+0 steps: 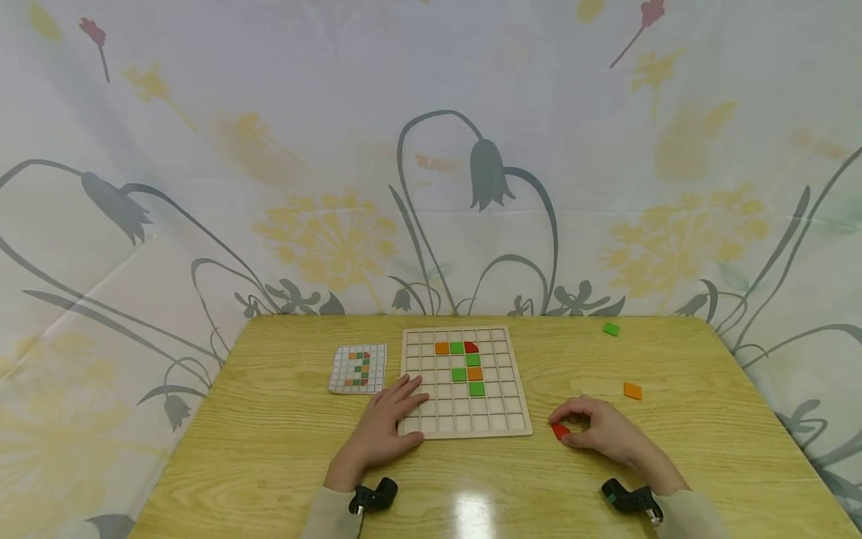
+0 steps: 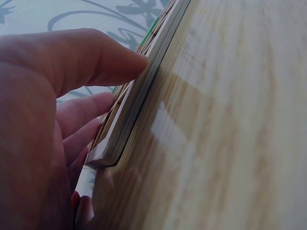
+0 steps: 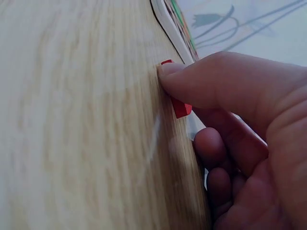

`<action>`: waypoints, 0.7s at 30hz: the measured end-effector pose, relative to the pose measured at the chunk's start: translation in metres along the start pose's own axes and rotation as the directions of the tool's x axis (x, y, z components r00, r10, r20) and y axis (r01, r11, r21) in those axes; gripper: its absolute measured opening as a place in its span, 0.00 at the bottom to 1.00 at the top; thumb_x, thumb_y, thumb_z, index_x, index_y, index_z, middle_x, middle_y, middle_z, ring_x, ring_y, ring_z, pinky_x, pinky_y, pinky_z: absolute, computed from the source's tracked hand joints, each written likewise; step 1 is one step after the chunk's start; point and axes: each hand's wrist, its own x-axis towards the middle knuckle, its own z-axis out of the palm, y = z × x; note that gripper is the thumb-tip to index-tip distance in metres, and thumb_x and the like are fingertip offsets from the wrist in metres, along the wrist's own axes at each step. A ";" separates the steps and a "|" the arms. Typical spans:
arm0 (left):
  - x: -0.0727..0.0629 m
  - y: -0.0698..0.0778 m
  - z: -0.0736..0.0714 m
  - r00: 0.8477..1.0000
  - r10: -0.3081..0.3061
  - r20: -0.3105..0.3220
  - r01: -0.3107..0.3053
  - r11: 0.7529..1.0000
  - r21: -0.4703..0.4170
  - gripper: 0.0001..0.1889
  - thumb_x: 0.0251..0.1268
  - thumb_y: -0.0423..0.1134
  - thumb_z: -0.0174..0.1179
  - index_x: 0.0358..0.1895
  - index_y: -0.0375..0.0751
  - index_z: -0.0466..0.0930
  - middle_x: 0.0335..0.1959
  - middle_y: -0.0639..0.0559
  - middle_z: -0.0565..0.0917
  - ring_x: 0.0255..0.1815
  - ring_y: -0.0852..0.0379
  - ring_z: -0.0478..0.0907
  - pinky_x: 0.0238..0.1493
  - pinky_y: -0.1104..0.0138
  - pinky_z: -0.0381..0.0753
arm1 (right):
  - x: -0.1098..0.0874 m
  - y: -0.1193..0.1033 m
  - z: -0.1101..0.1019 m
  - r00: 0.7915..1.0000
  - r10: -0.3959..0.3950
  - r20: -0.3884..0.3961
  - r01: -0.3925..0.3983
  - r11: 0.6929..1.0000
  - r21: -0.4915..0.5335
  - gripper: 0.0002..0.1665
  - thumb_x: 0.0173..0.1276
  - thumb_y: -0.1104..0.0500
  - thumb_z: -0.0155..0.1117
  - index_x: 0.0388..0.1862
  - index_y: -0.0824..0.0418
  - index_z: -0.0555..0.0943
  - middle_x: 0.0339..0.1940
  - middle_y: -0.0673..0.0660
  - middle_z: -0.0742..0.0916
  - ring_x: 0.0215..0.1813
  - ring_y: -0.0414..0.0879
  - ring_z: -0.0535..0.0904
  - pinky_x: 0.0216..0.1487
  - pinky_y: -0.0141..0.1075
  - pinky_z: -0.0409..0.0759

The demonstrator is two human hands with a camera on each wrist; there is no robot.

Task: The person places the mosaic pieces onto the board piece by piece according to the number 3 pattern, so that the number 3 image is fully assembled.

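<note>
The right hand (image 1: 602, 432) is at the right of the wooden board (image 1: 498, 406), near its lower right corner, and it holds a small red piece (image 1: 560, 431) in a narrow pinch between the thumb and a bent finger. The red piece is low, close to the table (image 1: 269, 449); whether it touches the surface, I cannot tell. The left hand (image 1: 389, 425) rests at the lower left corner of the board, with its fingers spread rather wide over the left squares and its thumb at the near edge; it pinches nothing between them. On the grid of the board lie seven flat pieces: in the top line an orange tile (image 1: 441, 348), a green tile (image 1: 457, 348) and a red one with a rounded corner (image 1: 471, 347); under the red one, a green; lower, a green beside an orange; and under this orange, again a green. To the left of the board lies a card (image 1: 358, 368) with a printed pattern of coloured squares. On the right part of the table there are two loose pieces, an orange tile (image 1: 632, 391) beyond the right hand and a green tile (image 1: 611, 329) near the far edge.
</note>
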 end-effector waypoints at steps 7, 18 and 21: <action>0.000 0.000 0.000 1.000 -0.003 -0.002 0.003 1.000 -0.007 0.33 0.60 0.50 0.60 0.70 0.50 0.73 0.78 0.54 0.60 0.80 0.51 0.48 0.73 0.42 0.49 | 0.003 -0.006 0.004 0.999 0.020 -0.033 -0.022 0.998 -0.064 0.15 0.57 0.60 0.76 0.44 0.54 0.85 0.43 0.49 0.84 0.40 0.40 0.75 0.41 0.33 0.76; 0.000 0.001 -0.001 1.000 -0.002 0.002 0.002 1.000 -0.009 0.32 0.60 0.50 0.61 0.70 0.50 0.73 0.78 0.53 0.60 0.80 0.50 0.49 0.73 0.41 0.49 | 0.004 -0.005 0.006 0.999 -0.021 -0.043 0.016 0.993 -0.117 0.20 0.55 0.63 0.75 0.49 0.56 0.86 0.45 0.49 0.85 0.41 0.39 0.77 0.42 0.33 0.77; 0.000 0.001 -0.001 1.000 0.001 0.001 -0.001 1.000 -0.011 0.32 0.60 0.50 0.61 0.70 0.49 0.73 0.78 0.53 0.60 0.80 0.50 0.48 0.73 0.41 0.49 | 0.005 -0.003 0.006 0.999 -0.003 -0.043 -0.003 0.990 -0.141 0.22 0.55 0.64 0.74 0.50 0.55 0.86 0.45 0.48 0.85 0.40 0.38 0.76 0.41 0.33 0.77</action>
